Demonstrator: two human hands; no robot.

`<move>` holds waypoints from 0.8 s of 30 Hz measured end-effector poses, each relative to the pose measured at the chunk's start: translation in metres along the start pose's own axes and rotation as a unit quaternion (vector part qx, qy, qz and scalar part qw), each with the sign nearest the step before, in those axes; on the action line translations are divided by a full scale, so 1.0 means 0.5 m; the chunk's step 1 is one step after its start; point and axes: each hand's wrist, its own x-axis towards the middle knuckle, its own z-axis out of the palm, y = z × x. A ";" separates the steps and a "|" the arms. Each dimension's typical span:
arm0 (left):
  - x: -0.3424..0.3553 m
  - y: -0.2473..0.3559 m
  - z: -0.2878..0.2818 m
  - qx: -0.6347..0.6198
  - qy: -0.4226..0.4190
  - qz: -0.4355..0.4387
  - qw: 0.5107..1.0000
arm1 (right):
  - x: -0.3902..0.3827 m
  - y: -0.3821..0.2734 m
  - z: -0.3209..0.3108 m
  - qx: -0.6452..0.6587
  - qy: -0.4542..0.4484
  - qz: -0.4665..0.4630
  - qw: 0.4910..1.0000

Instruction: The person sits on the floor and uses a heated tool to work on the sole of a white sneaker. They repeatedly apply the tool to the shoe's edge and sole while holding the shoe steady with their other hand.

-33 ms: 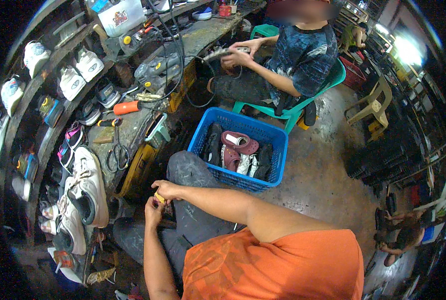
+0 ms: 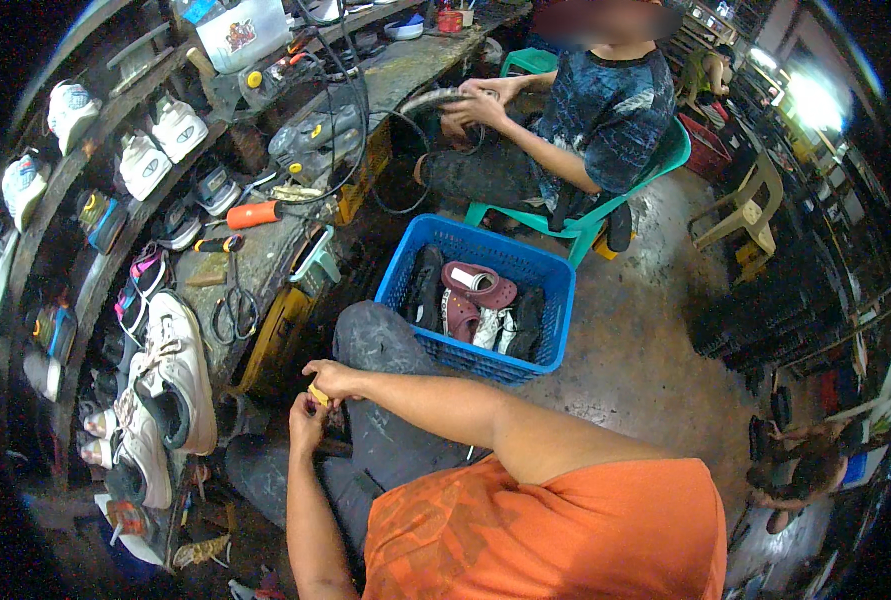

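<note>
Over my dark-trousered lap, my left hand [image 2: 308, 422] and my right hand [image 2: 334, 380] are closed together round a small yellow object [image 2: 319, 396], partly hidden by my fingers and too small to name. Just beyond my knee sits a blue perforated basket [image 2: 551, 325] holding maroon clogs [image 2: 478, 282] and black and white shoes. To my left, a pair of white sneakers [image 2: 181, 385] rests by the worn bench [image 2: 208, 300], where scissors [image 2: 236, 310] and an orange-handled tool [image 2: 254, 215] lie.
A co-worker [image 2: 606, 120] on a green chair works on a long item in their hands, beside hanging cables. Another person [image 2: 711, 80] is farther back. A beige chair [image 2: 751, 210] and black stacked crates [image 2: 741, 310] stand right. Shoes line curved shelves [image 2: 106, 230] at left.
The co-worker's hands and the item they hold have shifted slightly. My own hands show no clear movement.
</note>
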 end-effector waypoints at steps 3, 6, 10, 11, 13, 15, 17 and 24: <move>-0.002 0.009 -0.008 0.032 -0.017 -0.009 0.999 | 0.005 0.004 0.003 0.017 0.004 -0.002 1.000; -0.002 0.019 -0.011 0.033 -0.008 -0.022 0.999 | 0.011 0.014 0.007 -0.001 0.023 -0.028 0.999; -0.002 0.034 -0.007 -0.008 0.041 0.041 0.998 | 0.024 0.022 0.009 0.048 0.042 -0.021 0.998; -0.002 0.036 -0.007 -0.027 0.049 0.061 0.997 | 0.026 0.023 0.007 0.112 0.042 -0.016 0.993; -0.002 0.038 -0.008 -0.123 0.017 -0.046 0.991 | 0.030 0.023 0.004 0.156 0.030 -0.015 0.987; 0.001 0.033 -0.014 -0.203 -0.007 -0.115 0.972 | 0.031 0.021 0.001 0.169 0.005 -0.035 0.985; 0.005 0.024 -0.022 -0.167 0.005 -0.101 0.981 | 0.028 0.017 -0.003 0.139 -0.020 -0.054 0.989; 0.010 0.010 -0.026 -0.226 0.020 -0.114 0.967 | 0.004 -0.003 -0.018 0.186 -0.106 -0.055 0.975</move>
